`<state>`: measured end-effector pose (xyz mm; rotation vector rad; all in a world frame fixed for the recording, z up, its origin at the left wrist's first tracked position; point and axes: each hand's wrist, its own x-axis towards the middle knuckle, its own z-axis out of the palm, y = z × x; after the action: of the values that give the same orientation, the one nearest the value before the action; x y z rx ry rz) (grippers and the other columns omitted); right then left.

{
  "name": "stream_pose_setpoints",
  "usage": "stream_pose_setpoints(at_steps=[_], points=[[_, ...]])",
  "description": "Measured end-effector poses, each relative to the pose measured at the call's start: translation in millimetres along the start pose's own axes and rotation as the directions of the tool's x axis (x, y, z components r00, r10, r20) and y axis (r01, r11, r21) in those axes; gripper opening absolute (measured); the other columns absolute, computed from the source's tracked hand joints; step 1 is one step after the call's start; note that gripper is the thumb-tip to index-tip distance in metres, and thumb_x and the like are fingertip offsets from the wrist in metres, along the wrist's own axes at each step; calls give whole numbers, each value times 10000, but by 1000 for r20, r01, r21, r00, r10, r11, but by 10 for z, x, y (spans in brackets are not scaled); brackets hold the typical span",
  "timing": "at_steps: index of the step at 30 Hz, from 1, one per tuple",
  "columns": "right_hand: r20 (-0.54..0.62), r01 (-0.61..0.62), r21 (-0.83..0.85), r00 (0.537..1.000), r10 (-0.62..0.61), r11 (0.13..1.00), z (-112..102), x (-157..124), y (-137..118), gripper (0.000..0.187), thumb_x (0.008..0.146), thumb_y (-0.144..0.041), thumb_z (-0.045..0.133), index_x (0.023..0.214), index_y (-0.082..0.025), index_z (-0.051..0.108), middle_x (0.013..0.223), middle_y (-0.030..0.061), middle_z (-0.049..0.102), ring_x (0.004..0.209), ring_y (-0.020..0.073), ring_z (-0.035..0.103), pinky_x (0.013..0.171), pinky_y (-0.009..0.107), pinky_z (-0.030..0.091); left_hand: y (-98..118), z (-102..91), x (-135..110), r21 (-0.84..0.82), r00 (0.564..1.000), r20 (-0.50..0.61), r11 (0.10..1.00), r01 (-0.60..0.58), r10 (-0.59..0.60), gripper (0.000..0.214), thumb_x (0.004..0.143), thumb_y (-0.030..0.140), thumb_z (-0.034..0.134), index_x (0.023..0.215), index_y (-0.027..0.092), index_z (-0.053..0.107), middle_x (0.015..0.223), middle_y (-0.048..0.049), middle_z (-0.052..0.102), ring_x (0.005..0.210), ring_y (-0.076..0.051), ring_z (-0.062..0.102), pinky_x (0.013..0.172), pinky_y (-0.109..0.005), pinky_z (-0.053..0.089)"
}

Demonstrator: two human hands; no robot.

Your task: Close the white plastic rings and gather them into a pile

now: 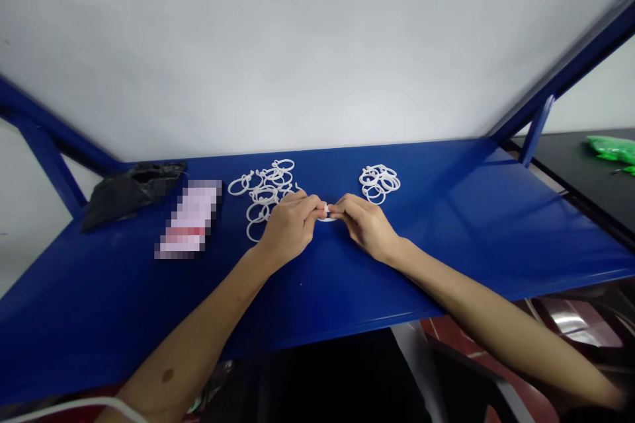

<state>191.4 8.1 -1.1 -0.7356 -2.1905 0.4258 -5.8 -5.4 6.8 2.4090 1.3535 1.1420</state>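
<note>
Hands, left hand [288, 228] and right hand [364, 225], both pinching one white ring [327, 213], loose ring pile [262, 192] just left.

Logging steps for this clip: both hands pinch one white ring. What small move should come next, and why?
Probably squeeze the ring shut at the pinch. The left hand and right hand meet fingertip to fingertip on it, just over the table; whether it is closed is too small to tell. Loose rings lie left, a tighter pile right.
</note>
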Motion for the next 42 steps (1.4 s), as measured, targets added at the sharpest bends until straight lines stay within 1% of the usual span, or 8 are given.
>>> stream_pose_setpoints(at_steps=[4,8,14,20,26,33,36,42], points=[[1,9,-97,1000,-9,995,-46,50,-1,237,1039,-213,399,948,-191,617,878,70,652,771,168,631,686,298,524,-20,7,6,90,999,23,996,-24,22,202,982,252,505,904,196,683,815,-49,672,799,-203,610,772,-346,492],[-101,-118,-278,990,93,953,-314,149,75,194,1002,-228,488,938,-212,670,974,80,658,777,179,638,683,306,517,-77,-41,41,334,991,121,943,9,-52,302,989,365,520,1198,197,661,1074,-96,700,1053,-276,583,935,-428,446],[-103,-283,-417,959,264,864,-826,-94,516,163,949,-243,560,950,-195,715,905,84,665,698,183,622,671,322,502,-174,-59,31,604,945,252,797,15,-209,276,957,335,539,1108,161,691,1082,-150,678,1087,-348,543,907,-472,416],[-263,-429,-332,897,355,840,-788,-384,859,108,896,-273,626,918,-189,690,878,61,700,686,166,605,686,317,493,-228,-4,-1,582,955,252,813,-22,-155,219,974,247,488,1048,198,689,1027,-112,710,1030,-324,565,880,-465,401],[-332,-524,-219,833,442,823,-663,-356,857,133,887,-310,644,898,-189,696,853,53,698,660,157,596,681,319,483,-293,3,13,496,977,145,866,62,-154,256,973,226,528,1177,180,677,1010,-109,745,1023,-311,609,898,-450,434],[-328,-540,-209,824,461,816,-673,-402,784,140,892,-319,620,902,-195,686,861,54,679,655,158,591,688,329,482,-230,-74,63,345,968,-26,907,241,-248,242,919,220,634,1149,168,689,897,-109,720,962,-293,638,884,-441,493],[-336,-544,-211,821,462,812,-670,-393,760,146,891,-326,611,882,-198,680,849,58,677,642,162,585,682,335,485,-192,-102,84,276,967,-89,927,253,-238,167,909,206,647,1062,177,707,889,-96,714,1018,-288,633,941,-449,488],[-370,-556,-214,807,459,803,-702,-362,728,119,871,-300,627,866,-196,684,838,54,671,638,162,577,671,334,484,-183,-134,84,293,965,-159,923,249,-210,144,954,240,577,1019,196,698,861,-83,707,968,-270,629,833,-403,517]])
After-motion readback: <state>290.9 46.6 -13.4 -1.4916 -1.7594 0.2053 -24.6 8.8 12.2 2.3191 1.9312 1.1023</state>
